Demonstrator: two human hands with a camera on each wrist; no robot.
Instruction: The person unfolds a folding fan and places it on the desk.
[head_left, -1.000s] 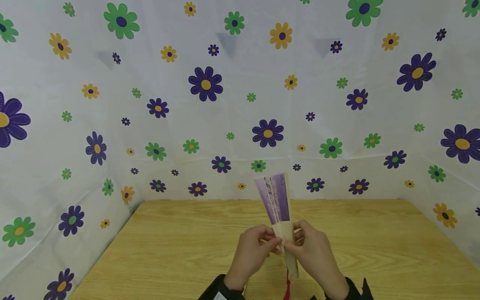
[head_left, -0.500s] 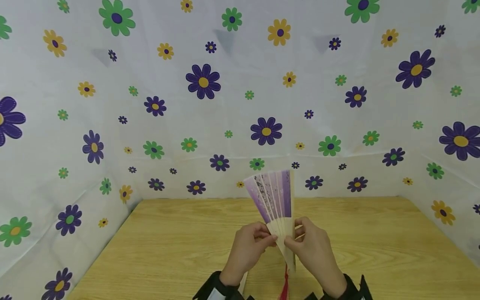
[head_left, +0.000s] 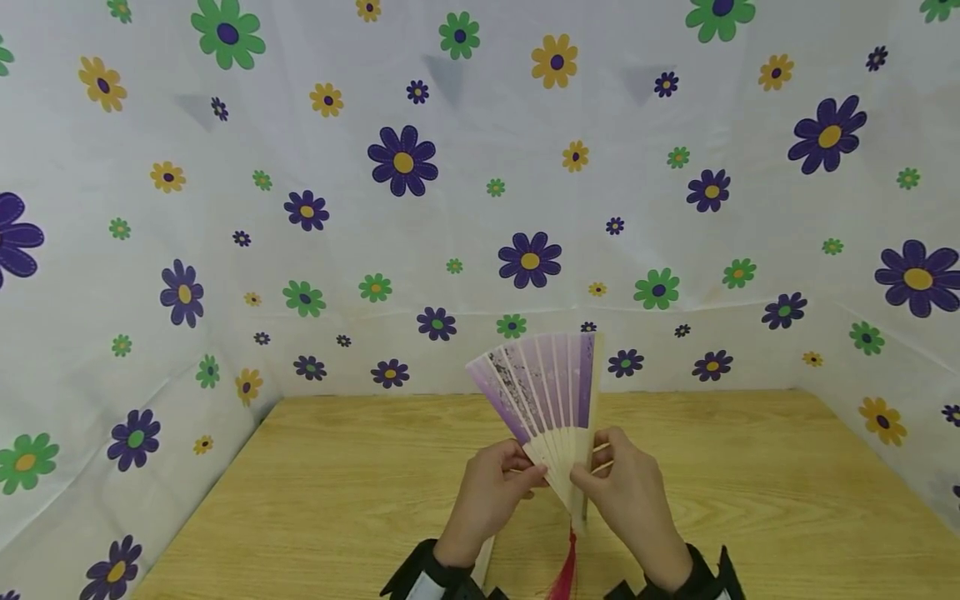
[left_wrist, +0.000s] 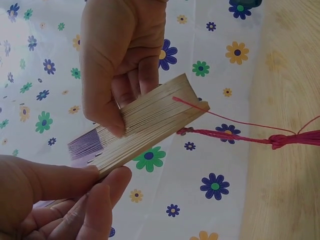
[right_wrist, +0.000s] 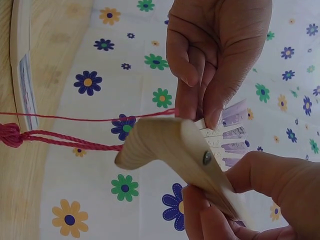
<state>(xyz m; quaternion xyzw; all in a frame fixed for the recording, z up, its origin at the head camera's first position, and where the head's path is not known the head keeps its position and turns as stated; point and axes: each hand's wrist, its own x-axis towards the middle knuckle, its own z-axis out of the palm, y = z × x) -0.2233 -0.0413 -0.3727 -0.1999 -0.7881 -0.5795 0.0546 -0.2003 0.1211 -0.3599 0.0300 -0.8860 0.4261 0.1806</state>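
From where I stand, the folding fan, part spread, is held above the table; the left hand pinches its left edge, the right hand its folded right side; step judged to be unfolding; the next move should call for drawing the left edge farther left against a firm right grip. Long axis runs near to far; rivet and red tassel near, purple leaf far, splayed leftward.
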